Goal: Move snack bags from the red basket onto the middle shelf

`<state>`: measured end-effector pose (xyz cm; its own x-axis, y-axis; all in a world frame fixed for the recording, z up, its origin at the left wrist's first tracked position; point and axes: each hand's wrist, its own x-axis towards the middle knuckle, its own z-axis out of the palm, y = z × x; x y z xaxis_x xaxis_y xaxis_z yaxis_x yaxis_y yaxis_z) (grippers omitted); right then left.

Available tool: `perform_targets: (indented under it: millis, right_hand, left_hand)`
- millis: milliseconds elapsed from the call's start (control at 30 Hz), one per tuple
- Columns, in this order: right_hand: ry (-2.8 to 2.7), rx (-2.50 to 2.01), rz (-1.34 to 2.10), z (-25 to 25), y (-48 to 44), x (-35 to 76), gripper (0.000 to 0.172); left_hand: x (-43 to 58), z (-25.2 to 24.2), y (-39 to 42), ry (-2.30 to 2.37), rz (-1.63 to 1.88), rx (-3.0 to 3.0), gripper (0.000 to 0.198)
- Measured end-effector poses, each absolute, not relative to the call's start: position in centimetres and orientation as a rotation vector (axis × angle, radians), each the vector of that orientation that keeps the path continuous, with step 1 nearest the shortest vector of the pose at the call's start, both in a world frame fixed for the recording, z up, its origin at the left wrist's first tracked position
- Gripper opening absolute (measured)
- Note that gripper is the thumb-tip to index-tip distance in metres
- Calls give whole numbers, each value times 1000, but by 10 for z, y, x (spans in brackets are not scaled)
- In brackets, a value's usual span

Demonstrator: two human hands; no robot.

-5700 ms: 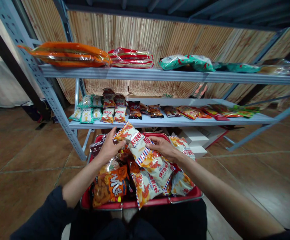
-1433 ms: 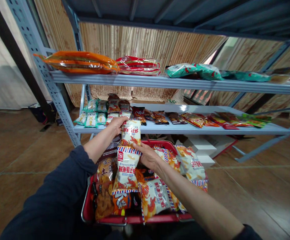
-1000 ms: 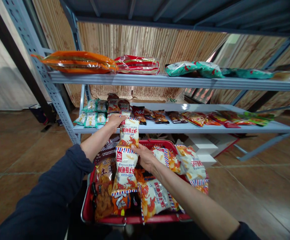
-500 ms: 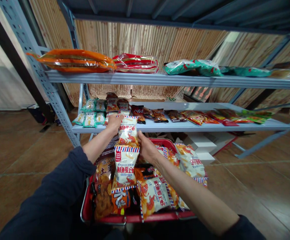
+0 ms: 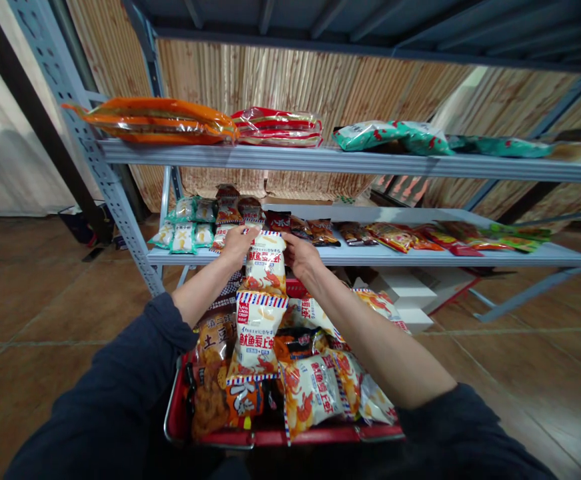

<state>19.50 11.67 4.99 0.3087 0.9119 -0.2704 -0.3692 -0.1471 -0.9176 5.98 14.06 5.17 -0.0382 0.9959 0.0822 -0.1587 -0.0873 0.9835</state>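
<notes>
My left hand (image 5: 239,247) is closed on the upper left corner of a white snack bag (image 5: 266,265) with red lettering and a striped edge. At the same bag's upper right corner, my right hand (image 5: 301,256) has its fingers closed on the edge. A second matching snack bag (image 5: 257,337) hangs directly below, apparently joined at the striped seam. Both are over a red basket (image 5: 230,438) filled with more snack bags, among them a brown potato snack bag (image 5: 215,340) and a tilted white snack bag (image 5: 313,393).
Beyond the basket stands a blue metal shelf rack (image 5: 290,157). Its lower tier carries small green-and-white packets (image 5: 184,237), brown packets (image 5: 323,231) and red-yellow packets (image 5: 393,236). An orange bag (image 5: 160,120) lies on the tier above. White boxes (image 5: 403,287) sit beneath.
My right hand has moved up from the bag's side to its upper right corner. The held bags have shifted slightly right, and the view has turned a little left.
</notes>
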Motion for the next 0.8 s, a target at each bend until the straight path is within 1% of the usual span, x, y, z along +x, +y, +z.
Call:
perform_targets:
  millis: [233, 333, 467, 567, 633, 667, 800]
  right_hand:
    - [-510, -1234, 1247, 42, 124, 197, 8]
    - [-522, -1228, 1258, 39, 126, 198, 8]
    - [-531, -1214, 1276, 36, 129, 196, 8]
    - [-554, -1204, 1290, 33, 129, 196, 9]
    - [-589, -1170, 1332, 31, 125, 195, 14]
    - [-614, -1147, 1376, 29, 120, 195, 19]
    - [-721, -1055, 1665, 18, 86, 189, 44]
  left_hand:
    - [46, 44, 130, 997, 1201, 969, 33]
    - [41, 38, 125, 996, 1154, 924, 35]
    - [39, 33, 128, 976, 1191, 926, 31]
    - [41, 34, 132, 1030, 1209, 936, 21]
    - [43, 35, 134, 1078, 1244, 932, 14]
    - [44, 36, 136, 1096, 1267, 918, 13]
    - [45, 41, 142, 1168, 1367, 763, 9]
